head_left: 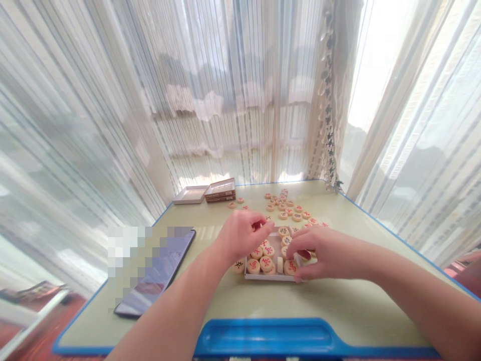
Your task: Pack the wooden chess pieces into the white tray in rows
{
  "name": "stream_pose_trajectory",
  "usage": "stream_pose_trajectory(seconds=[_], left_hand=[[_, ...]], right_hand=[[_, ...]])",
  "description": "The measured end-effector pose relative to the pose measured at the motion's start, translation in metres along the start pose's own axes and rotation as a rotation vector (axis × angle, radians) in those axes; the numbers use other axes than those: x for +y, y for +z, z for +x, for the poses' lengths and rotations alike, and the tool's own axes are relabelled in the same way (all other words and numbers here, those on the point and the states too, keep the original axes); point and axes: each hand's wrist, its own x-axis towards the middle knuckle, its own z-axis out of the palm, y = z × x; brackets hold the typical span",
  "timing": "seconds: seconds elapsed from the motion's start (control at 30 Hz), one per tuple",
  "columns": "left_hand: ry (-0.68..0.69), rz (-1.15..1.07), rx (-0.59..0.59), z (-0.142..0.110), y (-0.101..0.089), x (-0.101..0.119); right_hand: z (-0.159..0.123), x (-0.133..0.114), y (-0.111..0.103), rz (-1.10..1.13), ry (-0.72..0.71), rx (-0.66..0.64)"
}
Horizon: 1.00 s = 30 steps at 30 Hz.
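A shallow white box (263, 276) lies between my hands, holding several round wooden Chinese chess pieces with red or black characters. My left hand (242, 235) is over the box's left side, fingers curled in. What it may hold is hidden. At the box's right front corner, my right hand (319, 250) has its thumb and fingers closed about a red-marked Chinese chess piece (290, 267). One piece (280, 265) stands on edge beside it. Just outside the left wall lies a black-marked piece (238, 265).
Several loose pieces (296, 217) are scattered across the pale green table (240, 298) behind the box. Farther back are a box lid (191, 195) and a stacked brown box (221, 190). A tablet (161, 276) lies left. A blue tray (265, 336) edges the front.
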Motion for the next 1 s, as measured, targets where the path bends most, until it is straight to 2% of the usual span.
stream_pose_trajectory(seconds=[0.33,0.53,0.67,0.73,0.77,0.83,0.87,0.93,1.0], left_hand=[[0.027,0.099,0.011,0.0,0.002,-0.007],[0.027,0.108,0.028,0.001,0.0,-0.006],[-0.055,0.179,0.071,0.007,-0.001,-0.016],[-0.183,0.263,0.082,0.01,-0.006,-0.026],[-0.268,0.305,0.016,0.011,-0.01,-0.031],[-0.437,0.378,-0.194,0.011,-0.02,-0.039],[-0.486,0.431,-0.249,0.01,-0.025,-0.04],[-0.545,0.551,-0.261,0.007,-0.034,-0.038],[-0.564,0.596,-0.3,0.004,-0.041,-0.031]], right_hand=[[0.001,-0.001,-0.002,0.088,0.014,-0.103],[0.004,0.001,0.001,0.094,0.022,-0.102],[0.005,0.002,0.004,0.119,0.022,-0.084],[0.006,0.005,0.003,0.153,0.029,-0.044],[0.007,0.007,0.003,0.167,0.039,0.0],[0.009,0.016,0.001,0.171,0.071,0.137],[0.01,0.022,0.001,0.156,0.097,0.223],[0.012,0.035,0.003,0.125,0.153,0.354],[0.014,0.047,0.006,0.085,0.183,0.404]])
